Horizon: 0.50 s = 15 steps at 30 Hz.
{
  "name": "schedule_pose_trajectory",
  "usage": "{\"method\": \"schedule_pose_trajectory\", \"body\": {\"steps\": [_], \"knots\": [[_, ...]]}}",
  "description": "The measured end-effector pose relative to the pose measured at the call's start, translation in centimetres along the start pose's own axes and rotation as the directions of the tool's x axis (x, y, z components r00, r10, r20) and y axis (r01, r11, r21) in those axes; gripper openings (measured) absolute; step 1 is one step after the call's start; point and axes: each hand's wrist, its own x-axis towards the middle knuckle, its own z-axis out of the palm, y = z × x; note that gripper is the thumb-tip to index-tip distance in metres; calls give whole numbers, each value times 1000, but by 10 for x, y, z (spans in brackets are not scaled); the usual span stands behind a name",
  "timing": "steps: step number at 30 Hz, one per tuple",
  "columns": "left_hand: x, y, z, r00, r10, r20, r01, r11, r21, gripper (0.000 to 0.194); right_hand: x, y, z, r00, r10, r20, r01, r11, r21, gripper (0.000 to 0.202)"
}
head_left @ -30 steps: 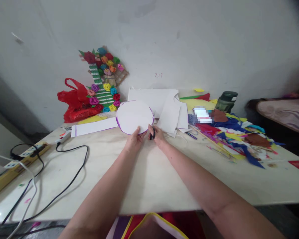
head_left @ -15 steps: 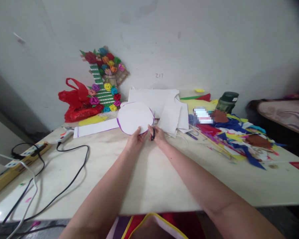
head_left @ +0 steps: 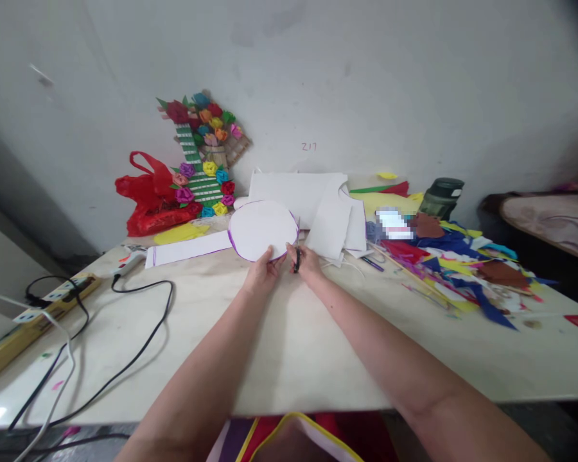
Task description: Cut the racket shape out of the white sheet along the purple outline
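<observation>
A white paper circle (head_left: 262, 228) with a purple drawn edge is held up just above the table (head_left: 289, 346), in front of the loose white sheets (head_left: 313, 199). The left hand (head_left: 262, 269) is closed on the lower edge of the circle, with the thumb lying on its face. The right hand (head_left: 308, 262) is closed around the handles of the scissors (head_left: 297, 247), whose blades stand at the right edge of the circle, on the purple line.

Several risks can be judged from this. The fingers of the left hand are very near to the blades, so they could be nicked if the paper is turned too fast. The cut could also leave the purple line, because the paper is held only at one edge and may bend. A long strip (head_left: 187, 249) appears still attached at the left; its weight could pull and tear the thin paper.
</observation>
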Motion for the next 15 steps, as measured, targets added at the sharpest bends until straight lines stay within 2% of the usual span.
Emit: {"method": "schedule_pose_trajectory", "body": {"steps": [10, 15], "knots": [[0, 1, 0, 1000, 0, -29, 0, 1000, -13, 40, -2, -5, 3, 999, 46, -22, -46, 999, 16, 38], [-2, 1, 2, 999, -3, -32, 2, 1000, -30, 44, -3, -6, 2, 999, 28, -20, -28, 999, -20, 37]]}}
